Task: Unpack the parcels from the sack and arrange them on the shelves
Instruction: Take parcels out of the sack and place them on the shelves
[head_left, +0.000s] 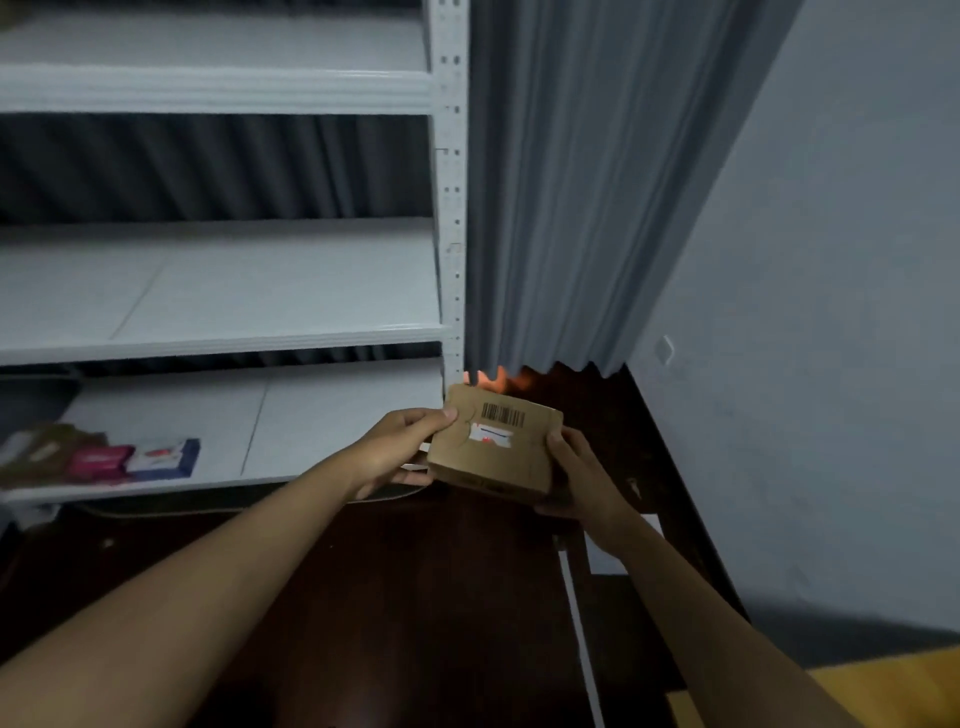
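Here both hands grip one cardboard parcel (496, 441) in the air, just in front of the right end of the lowest shelf (322, 415). The left hand (400, 447) curls round its left edge, thumb on top near the corner and fingers underneath. The right hand (576, 478) cups the right edge, thumb on the top face, fingers hidden below. The parcel's barcode faces up. On that shelf, well to the left, lie a brown packet (39, 452), a pink box (101, 462) and a blue-and-white box (166, 457), side by side; the board between them and the upright post (451, 208) is bare. The middle shelf (218, 291) above shows only white board. A grey curtain (597, 182) hangs just right of the post.
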